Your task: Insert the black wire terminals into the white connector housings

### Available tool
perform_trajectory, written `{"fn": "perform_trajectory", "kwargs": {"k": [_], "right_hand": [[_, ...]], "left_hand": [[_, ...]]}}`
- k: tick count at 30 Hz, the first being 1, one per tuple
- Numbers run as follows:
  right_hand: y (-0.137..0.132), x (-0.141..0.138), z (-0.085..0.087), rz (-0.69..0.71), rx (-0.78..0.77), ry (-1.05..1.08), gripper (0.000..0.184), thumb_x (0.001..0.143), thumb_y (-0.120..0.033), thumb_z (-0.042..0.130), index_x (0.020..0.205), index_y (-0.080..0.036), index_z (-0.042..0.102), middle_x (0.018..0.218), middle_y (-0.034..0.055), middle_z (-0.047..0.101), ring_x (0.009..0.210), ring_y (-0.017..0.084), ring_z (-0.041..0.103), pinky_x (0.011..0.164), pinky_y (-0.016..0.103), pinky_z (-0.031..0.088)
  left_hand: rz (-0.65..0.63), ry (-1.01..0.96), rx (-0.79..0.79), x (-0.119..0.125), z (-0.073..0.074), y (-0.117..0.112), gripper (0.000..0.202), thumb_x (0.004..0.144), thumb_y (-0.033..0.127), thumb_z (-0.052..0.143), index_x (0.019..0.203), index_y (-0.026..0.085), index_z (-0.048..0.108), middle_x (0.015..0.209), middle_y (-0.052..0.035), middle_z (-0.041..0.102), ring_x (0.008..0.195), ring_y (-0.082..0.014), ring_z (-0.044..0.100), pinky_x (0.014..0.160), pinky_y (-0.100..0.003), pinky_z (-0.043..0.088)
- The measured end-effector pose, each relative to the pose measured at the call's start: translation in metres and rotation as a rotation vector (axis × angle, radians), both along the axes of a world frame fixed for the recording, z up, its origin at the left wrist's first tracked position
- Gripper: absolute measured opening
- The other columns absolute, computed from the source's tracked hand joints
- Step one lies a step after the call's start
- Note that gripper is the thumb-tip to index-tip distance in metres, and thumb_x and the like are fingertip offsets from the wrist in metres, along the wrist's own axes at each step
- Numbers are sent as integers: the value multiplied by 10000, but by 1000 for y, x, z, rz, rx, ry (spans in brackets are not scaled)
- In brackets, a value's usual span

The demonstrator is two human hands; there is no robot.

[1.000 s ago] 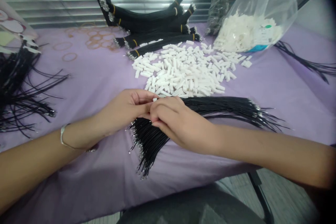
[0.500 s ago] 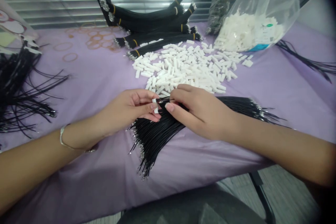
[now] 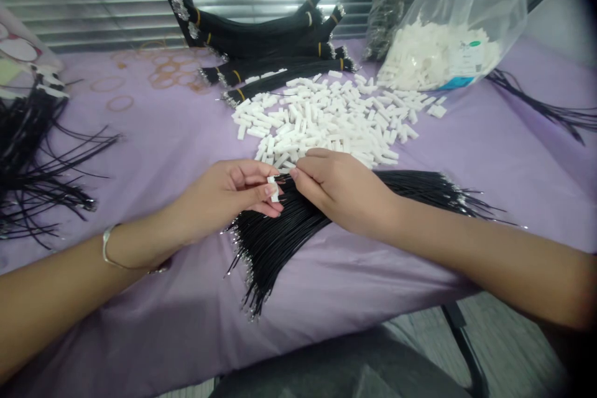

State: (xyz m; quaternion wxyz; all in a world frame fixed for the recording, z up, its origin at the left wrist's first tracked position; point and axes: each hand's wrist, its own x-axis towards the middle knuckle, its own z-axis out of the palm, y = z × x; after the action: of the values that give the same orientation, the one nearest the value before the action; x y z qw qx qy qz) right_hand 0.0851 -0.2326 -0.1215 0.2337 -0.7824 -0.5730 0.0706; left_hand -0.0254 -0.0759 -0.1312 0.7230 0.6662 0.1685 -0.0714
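My left hand [image 3: 231, 196] pinches a small white plastic connector [image 3: 273, 188] between thumb and fingers. My right hand [image 3: 342, 189] is closed in a pinch right beside it, holding the end of a thin black wire [image 3: 288, 177] against the connector. Both hands hover over a loose fan of black wires with metal tips [image 3: 275, 239] lying across the purple cloth. Just beyond the hands lies a heap of white connectors [image 3: 326, 121].
Tied bundles of black wire [image 3: 275, 53] lie at the back. A clear bag of white connectors [image 3: 443, 53] stands back right. Loose black wires [image 3: 32, 161] spread at the left, rubber bands [image 3: 163, 71] behind them. The purple-clothed table's [image 3: 153, 298] front edge is near me.
My right hand moved from on top of my left hand's fingers to the right, then closed in with a wire end at the connector. My left hand stayed in place.
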Motion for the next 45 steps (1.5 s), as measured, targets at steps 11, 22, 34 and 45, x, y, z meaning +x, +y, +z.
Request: {"fn": "perform_trajectory", "kwargs": {"k": [11,22,34,45], "right_hand": [[-1,1,6,-4,-34,146,345,913,-239,355,578,-157,378,572,-16,426,543,77,364,558,240,251],[-1,4,8,58,-91,221,363,900,-264,371,553,-158,358,516,-33,379,495,65,334,505,229,230],[-1,5,8,94,-95,220,354,906,-262,369,568,-157,370,533,-35,389,506,67,332,518,231,231],[-2,6,7,78,-81,235,355,899,-259,379,559,-158,359,528,-38,375,505,64,336,519,228,235]], "left_hand": [[19,-9,-2,0,-1,0,181,735,182,687,901,122,646,729,-7,664,667,-119,662,643,-212,582],[10,-27,15,-1,-2,-1,155,744,204,690,884,140,671,736,-2,673,687,-120,667,660,-204,583],[2,-19,10,-1,-1,0,130,755,184,676,873,130,670,729,0,668,689,-114,667,663,-197,585],[-3,4,33,-1,3,-1,139,736,202,693,851,127,677,718,-14,670,696,-131,665,655,-210,583]]}}
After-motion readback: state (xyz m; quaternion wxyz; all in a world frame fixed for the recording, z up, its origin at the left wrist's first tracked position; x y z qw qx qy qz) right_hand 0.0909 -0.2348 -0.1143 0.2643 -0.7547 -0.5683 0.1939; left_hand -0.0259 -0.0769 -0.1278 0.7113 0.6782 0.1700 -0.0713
